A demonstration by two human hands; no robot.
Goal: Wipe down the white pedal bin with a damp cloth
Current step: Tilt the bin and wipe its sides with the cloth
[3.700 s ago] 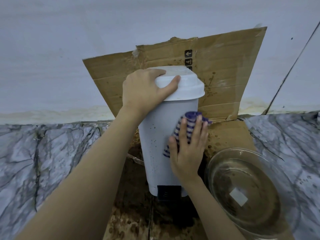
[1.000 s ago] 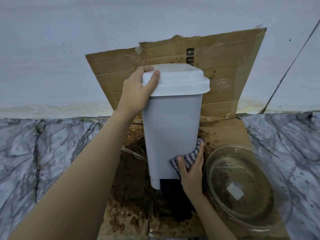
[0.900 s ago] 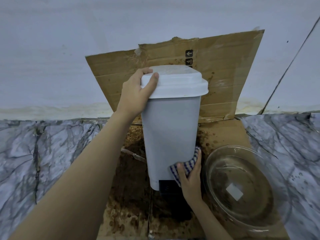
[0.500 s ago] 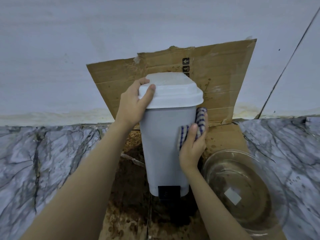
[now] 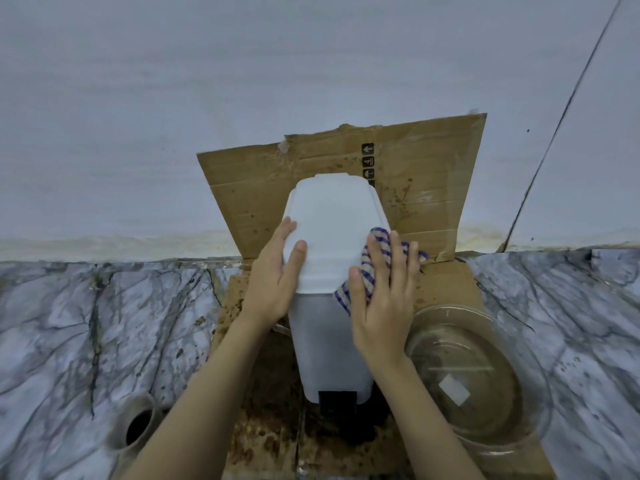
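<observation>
The white pedal bin (image 5: 327,344) stands on wet, stained cardboard, its black pedal (image 5: 336,403) facing me and its white lid (image 5: 332,230) closed. My left hand (image 5: 277,278) grips the lid's left edge, thumb on top. My right hand (image 5: 382,299) lies flat on a blue-and-white checked cloth (image 5: 367,271), pressing it against the lid's front right corner and the top of the bin's body. Most of the cloth is hidden under my fingers.
A clear glass bowl (image 5: 481,382) of water sits right of the bin on the cardboard (image 5: 446,282). A cardboard flap (image 5: 433,174) leans on the wall behind. A small brown clay pot (image 5: 135,424) stands at the lower left on the marble floor (image 5: 86,323).
My right hand and the cloth went from the bin's lower right side up to the lid's front right corner. The view now looks down on the lid more, and the clay pot has come into view.
</observation>
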